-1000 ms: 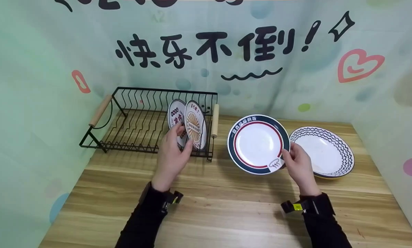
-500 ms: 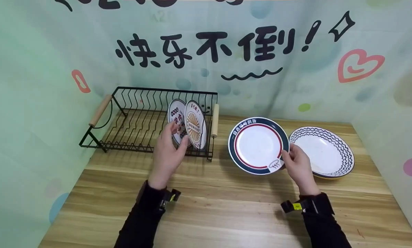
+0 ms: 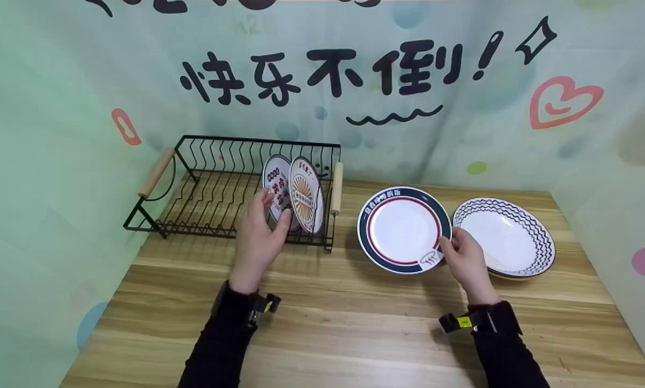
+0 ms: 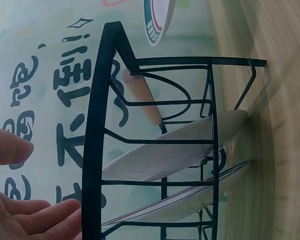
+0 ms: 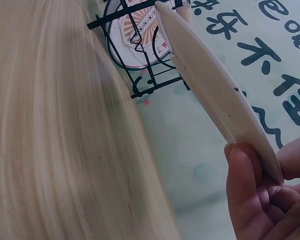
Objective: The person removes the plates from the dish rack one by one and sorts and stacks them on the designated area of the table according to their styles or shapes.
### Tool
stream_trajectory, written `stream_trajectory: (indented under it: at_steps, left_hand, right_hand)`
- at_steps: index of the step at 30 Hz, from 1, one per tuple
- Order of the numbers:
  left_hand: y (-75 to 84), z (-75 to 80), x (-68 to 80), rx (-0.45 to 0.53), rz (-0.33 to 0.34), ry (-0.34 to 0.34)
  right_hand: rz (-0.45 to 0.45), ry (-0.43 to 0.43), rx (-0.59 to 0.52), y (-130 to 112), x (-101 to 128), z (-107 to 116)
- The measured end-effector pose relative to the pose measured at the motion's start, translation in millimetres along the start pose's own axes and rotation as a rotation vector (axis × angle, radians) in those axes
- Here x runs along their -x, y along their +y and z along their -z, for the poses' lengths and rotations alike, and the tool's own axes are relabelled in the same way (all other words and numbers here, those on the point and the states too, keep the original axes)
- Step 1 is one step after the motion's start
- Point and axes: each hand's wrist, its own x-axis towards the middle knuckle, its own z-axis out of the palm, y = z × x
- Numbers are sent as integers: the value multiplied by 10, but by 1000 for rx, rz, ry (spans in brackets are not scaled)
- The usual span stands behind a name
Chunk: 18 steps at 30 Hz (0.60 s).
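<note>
My right hand (image 3: 467, 261) pinches the right rim of a round white plate (image 3: 404, 230) with a dark green border and a red ring. The plate is held over the table, and its pale underside (image 5: 215, 95) shows edge-on in the right wrist view. My left hand (image 3: 260, 231) hovers at the front of the black wire dish rack (image 3: 209, 234), thumb and fingers apart, gripping nothing. Two patterned plates stand on edge in the rack's right part: one with an orange sunburst (image 3: 304, 196), the other with dark red lettering (image 3: 276, 180), partly behind my fingers.
A deep white oval dish (image 3: 508, 237) with wavy black lines sits on the wooden table (image 3: 355, 334) at the right, beside my right hand. The rack has wooden handles, left (image 3: 157, 172) and right (image 3: 337, 188). A printed cloth (image 3: 387, 145) closes off the back and sides.
My left hand has drawn back a little to the left and toward me, away from the standing plates. The plate in my right hand has dipped slightly.
</note>
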Motion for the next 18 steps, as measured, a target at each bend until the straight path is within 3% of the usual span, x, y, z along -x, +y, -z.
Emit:
stream_trajectory:
  at_steps: [4,12,18]
  left_hand:
    - [-8,15,-2,-5,23,-4]
    - [-68,21,-16,-16,-12,33]
    - [-83,16,-31,-5,26,11]
  right_hand:
    - [-10,-11,-12,7,-9,1]
    - [-23,-33,-17,38,-23,-9]
    - [-17,-32,-31,48,-10,-12]
